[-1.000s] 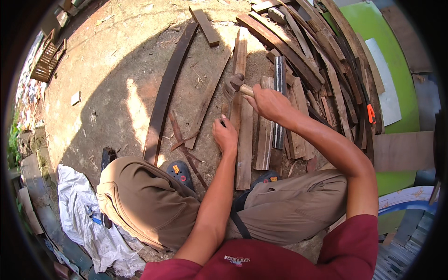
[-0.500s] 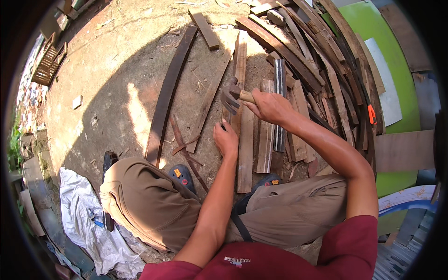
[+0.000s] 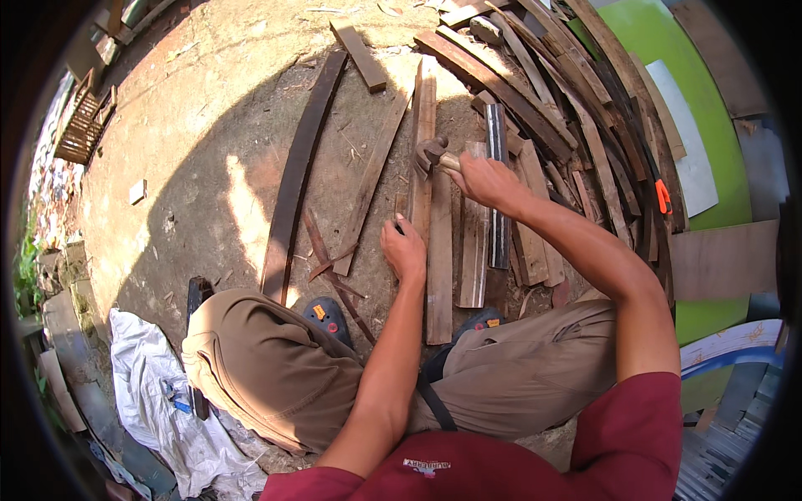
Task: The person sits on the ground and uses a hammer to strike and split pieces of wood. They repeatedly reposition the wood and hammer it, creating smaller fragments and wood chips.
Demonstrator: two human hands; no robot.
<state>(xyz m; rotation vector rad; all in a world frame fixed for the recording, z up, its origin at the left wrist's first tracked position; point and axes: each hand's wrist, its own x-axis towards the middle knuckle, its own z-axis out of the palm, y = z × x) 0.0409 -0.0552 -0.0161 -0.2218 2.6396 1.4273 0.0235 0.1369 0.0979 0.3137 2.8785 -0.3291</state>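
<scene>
right hand (image 3: 484, 179) is closed round a hammer (image 3: 438, 157) — left hand (image 3: 403, 250) curls beside a plank (image 3: 421, 188), its hold unclear.

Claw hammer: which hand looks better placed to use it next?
Probably the right hand: it grips the claw hammer by its handle, over a long plank in this view. The left hand is lower, beside that plank, apart from the hammer.
</scene>
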